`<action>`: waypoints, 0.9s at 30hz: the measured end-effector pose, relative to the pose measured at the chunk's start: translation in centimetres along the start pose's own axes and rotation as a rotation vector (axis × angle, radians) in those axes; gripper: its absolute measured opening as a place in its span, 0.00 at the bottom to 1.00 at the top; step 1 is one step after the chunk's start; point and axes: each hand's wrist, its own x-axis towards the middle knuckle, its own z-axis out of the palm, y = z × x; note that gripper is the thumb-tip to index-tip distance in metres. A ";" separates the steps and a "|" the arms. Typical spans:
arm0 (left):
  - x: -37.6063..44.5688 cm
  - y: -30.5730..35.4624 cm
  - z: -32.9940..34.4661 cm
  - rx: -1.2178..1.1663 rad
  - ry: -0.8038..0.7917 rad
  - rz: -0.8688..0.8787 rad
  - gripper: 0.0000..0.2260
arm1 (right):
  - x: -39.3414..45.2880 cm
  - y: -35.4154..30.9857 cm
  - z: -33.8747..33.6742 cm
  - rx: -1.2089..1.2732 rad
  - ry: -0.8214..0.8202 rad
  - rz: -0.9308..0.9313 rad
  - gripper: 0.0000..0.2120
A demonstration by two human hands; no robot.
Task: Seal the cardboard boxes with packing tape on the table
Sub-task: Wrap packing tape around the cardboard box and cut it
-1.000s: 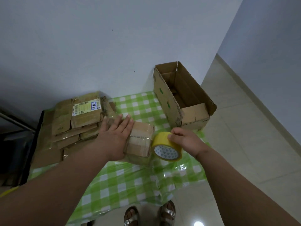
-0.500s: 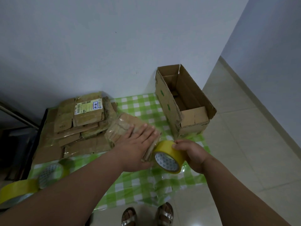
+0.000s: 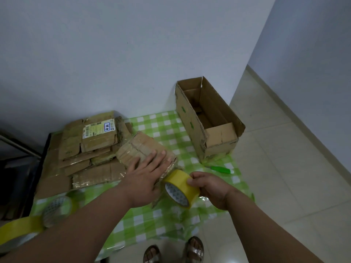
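At the 8 o'clock edge of the counter (image 3: 144, 221), a blurred second tape roll (image 3: 57, 209) trails a yellow strip, probably loose. At 10 o'clock lies a pile of flattened cardboard (image 3: 89, 149), dull and creased, glossy in patches with old film. The small cardboard box (image 3: 140, 150) sits at centre, its long axis running from 10 to 4 o'clock, wrapped in wrinkled clear tape. The left hand (image 3: 144, 177) lies flat on its near end, fingers straight, pressing it down. Touching that near end at 4 o'clock is the yellow tape roll (image 3: 180, 188), smooth and round, with a printed core. The right hand (image 3: 209, 188) curls around it from the right, so the next pull should carry tape along the box's long axis. At 1 o'clock stands an open carton (image 3: 207, 118), corrugated, and a green object (image 3: 222, 169) lies near it on the checked plastic cloth
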 end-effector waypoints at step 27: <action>-0.4 1.1 5.0 0.060 -0.021 -0.090 0.35 | 0.9 4.8 -0.7 -0.590 0.090 -0.073 0.17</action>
